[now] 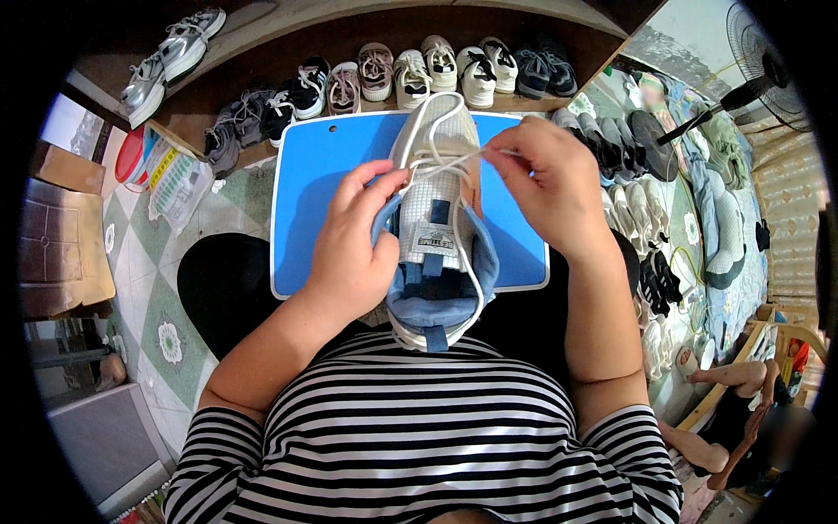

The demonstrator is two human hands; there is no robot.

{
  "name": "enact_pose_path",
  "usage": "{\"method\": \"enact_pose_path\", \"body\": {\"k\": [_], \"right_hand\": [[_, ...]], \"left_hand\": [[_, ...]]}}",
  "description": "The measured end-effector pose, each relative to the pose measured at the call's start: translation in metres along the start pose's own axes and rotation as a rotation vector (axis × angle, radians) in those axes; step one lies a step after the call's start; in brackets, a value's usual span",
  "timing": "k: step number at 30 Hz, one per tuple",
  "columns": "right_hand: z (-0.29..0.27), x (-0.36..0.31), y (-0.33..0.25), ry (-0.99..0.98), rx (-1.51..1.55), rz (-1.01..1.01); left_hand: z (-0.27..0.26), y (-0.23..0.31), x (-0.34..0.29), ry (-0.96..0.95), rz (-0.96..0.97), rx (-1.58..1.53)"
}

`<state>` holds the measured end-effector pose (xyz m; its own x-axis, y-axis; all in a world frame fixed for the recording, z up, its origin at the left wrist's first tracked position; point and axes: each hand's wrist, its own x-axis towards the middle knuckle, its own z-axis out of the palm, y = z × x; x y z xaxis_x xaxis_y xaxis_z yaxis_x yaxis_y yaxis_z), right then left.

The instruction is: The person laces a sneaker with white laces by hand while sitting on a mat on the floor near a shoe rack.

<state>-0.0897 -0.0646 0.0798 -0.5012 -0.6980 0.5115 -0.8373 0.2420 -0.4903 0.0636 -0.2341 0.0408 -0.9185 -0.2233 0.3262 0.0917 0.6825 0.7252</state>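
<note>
The scene is viewed from the wearer's head, through the left one of two fisheye lenses worn side by side, and the view is directed steeply downward over the striped shirt point(419, 419). The left hand point(353, 244), the right hand point(550, 188) and the shoe point(432, 194) are seen from above at close range, about mid-frame. Farther off, the shelf point(349, 19) is taken in along the top and the fan point(772, 65) at upper right, with straight edges bent toward the dark rim.

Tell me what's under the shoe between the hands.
A blue board shows beneath the shoe, whose heel extends past the board's near edge. The shoe's underside and the board's middle are covered.
</note>
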Motion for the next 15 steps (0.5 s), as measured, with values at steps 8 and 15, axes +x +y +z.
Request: {"method": "enact_pose_path", "body": {"k": [8, 15], "right_hand": [[-0.005, -0.007, 0.0, 0.457, 0.887, 0.146], [-0.01, 0.004, -0.01, 0.515, 1.398, 0.148]], "left_hand": [[0.0, -0.005, -0.002, -0.031, -0.015, 0.006], [0.0, -0.004, -0.001, -0.034, -0.007, -0.043]]}}
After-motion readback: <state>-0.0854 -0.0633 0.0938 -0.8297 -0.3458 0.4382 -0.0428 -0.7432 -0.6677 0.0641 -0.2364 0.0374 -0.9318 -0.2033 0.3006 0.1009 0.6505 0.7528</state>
